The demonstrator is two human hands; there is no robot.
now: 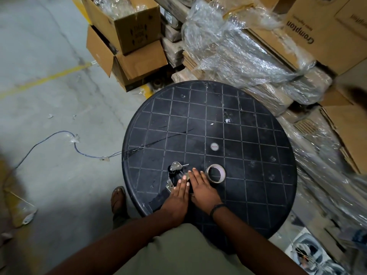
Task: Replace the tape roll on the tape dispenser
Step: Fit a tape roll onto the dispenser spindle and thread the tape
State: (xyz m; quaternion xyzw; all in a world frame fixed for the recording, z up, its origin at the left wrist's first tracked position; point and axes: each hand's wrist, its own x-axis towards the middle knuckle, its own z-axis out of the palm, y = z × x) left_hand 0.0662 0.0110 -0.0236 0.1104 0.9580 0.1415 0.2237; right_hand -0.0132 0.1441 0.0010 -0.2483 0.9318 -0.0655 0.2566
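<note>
A round black table (258, 124) with a grid of grooves carries everything in play. Near its front edge, towards the left, lies the tape dispenser (174, 171), dark with metal parts: a small rounded metal plate at its far end and a metal piece at its near left. Both hands lie flat on top of it with the fingers straight and close together, gripping nothing that can be seen. The left hand (179, 192) covers the near part of the dispenser, fingertips pointing away from the person. The right hand (202, 187) lies just beside it, touching it, and its fingertips reach the edge of the tape roll (216, 173). The roll lies flat on the table just right of the dispenser, hollow core up. A small round cap (214, 146) sits nearer the table's middle, well apart from the hands. A dark band (216, 209) circles the right wrist
</note>
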